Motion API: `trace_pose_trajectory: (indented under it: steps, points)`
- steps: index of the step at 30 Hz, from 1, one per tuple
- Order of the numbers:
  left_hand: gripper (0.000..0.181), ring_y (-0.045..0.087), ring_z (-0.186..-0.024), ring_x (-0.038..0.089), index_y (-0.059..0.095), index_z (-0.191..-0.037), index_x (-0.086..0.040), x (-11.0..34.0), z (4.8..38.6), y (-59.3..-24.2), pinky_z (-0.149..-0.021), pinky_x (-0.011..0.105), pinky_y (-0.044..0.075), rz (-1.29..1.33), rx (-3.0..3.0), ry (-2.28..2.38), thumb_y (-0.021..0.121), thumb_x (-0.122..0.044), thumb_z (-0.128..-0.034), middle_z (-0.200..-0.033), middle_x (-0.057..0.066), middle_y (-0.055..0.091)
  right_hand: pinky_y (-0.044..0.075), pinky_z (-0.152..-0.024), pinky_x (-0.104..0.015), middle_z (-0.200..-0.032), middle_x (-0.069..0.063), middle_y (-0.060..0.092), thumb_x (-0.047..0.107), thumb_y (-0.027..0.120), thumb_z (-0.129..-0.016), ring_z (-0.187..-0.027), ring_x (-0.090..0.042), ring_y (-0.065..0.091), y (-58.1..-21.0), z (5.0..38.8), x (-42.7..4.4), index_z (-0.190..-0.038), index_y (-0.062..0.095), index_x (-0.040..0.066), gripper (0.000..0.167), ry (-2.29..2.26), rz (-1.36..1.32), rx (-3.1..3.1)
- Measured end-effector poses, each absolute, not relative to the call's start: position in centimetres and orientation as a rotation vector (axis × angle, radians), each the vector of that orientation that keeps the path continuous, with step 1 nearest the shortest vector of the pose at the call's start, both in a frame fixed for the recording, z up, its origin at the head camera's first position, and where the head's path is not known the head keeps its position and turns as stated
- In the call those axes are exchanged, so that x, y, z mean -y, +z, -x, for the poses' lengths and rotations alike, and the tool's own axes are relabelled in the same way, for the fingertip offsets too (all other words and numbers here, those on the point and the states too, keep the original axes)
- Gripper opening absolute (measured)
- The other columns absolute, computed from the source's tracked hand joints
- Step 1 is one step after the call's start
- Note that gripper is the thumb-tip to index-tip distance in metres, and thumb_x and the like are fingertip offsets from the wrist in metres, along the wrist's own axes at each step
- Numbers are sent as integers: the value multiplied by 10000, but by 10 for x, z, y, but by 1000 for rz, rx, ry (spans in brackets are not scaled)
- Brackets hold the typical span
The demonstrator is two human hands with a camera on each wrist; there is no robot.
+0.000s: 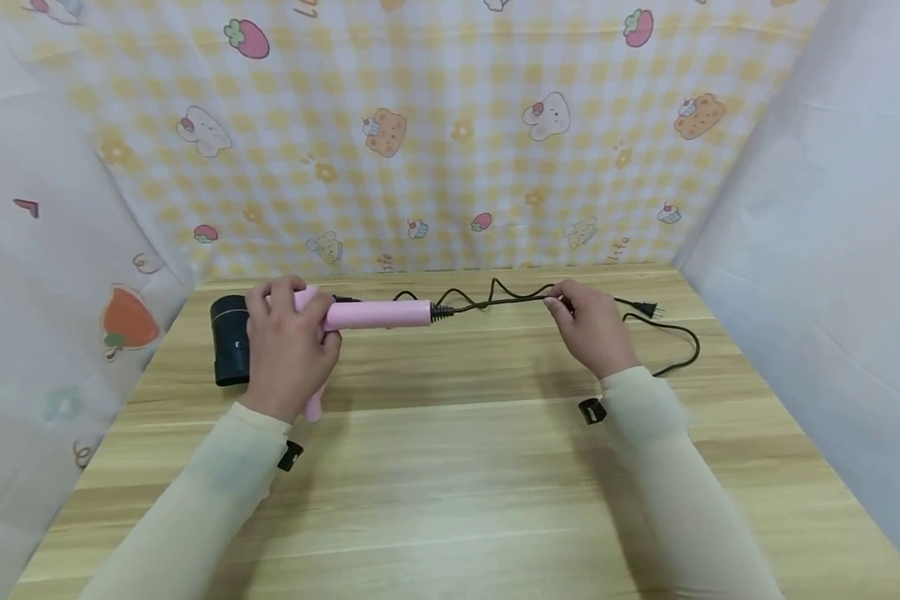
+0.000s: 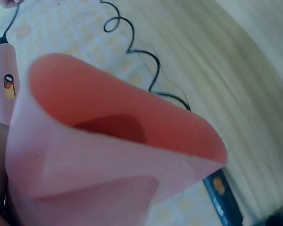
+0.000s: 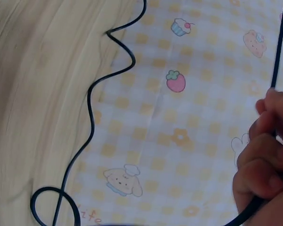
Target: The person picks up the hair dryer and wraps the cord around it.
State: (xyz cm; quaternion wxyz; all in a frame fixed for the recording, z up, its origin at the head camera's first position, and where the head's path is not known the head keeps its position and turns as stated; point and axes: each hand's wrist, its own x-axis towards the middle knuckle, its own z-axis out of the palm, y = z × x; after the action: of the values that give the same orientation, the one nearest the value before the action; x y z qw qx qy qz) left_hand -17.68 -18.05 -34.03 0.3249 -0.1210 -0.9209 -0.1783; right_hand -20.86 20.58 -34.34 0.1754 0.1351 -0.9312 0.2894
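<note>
My left hand (image 1: 285, 358) grips the head of a pink hair dryer (image 1: 378, 314), held above the table with its handle pointing right. The left wrist view shows the dryer's wide, flattened nozzle (image 2: 85, 162) close up and a switch on its handle (image 2: 4, 70). From the handle's end a black cord (image 1: 502, 301) runs fairly straight to my right hand (image 1: 588, 329), which pinches it. Curled fingers (image 3: 259, 160) surround that cord in the right wrist view. Behind and left of my left hand lies a dark hair dryer (image 1: 231, 342), partly hidden.
A wavy black cord (image 1: 457, 292) lies along the back of the wooden table (image 1: 435, 483). A plug (image 1: 647, 309) and a loop of cord (image 1: 693, 337) lie right of my right hand. A checked curtain (image 1: 450, 192) hangs behind; white cloth walls flank both sides.
</note>
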Motion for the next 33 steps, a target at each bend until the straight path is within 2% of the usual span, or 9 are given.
trace_pose_trajectory:
  steps: [7, 12, 17, 22, 33]
  points:
    - [264, 311, -1174, 506, 708, -1035, -17, 177, 174, -342, -762, 655, 393, 284, 2369, -492, 734, -21, -772, -1231, 254, 457, 456, -597, -368, -811, -44, 642, 192, 594, -1005, -623, -185, 542, -347, 201, -186, -985, 694, 69, 160, 642, -447, 2658]
    - [265, 307, -1198, 499, 716, -1041, -26, 170, 172, -338, -765, 664, 388, 255, 2386, -536, 721, -20, -776, -1252, 250, 457, 512, -614, -342, -886, -45, 670, 136, 597, -978, -704, -149, 608, -348, 185, -169, -989, 708, 55, 137, 547, -667, 2635]
    - [287, 313, -1210, 478, 719, -1075, -42, 159, 171, -333, -804, 646, 389, 251, 2423, -528, 741, -52, -789, -1269, 232, 460, 488, -571, -274, -861, -1, 658, 62, 623, -926, -658, -87, 567, -339, 171, -153, -974, 714, 73, 104, 500, -961, 2485]
    - [257, 349, -1162, 489, 722, -1039, -35, 149, 168, -335, -810, 628, 391, 325, 2407, -472, 745, -60, -784, -1230, 227, 487, 484, -577, -266, -868, 13, 657, 43, 682, -909, -636, -72, 547, -328, 164, -145, -1002, 707, 80, 103, 504, -1169, 2364]
    - [239, 375, -1116, 482, 725, -992, -50, 138, 158, -341, -784, 618, 411, 462, 2327, -388, 774, -66, -758, -1195, 225, 508, 519, -603, -299, -886, 13, 666, 35, 724, -885, -683, -99, 592, -316, 163, -147, -1029, 689, 93, 159, 560, -1200, 2234]
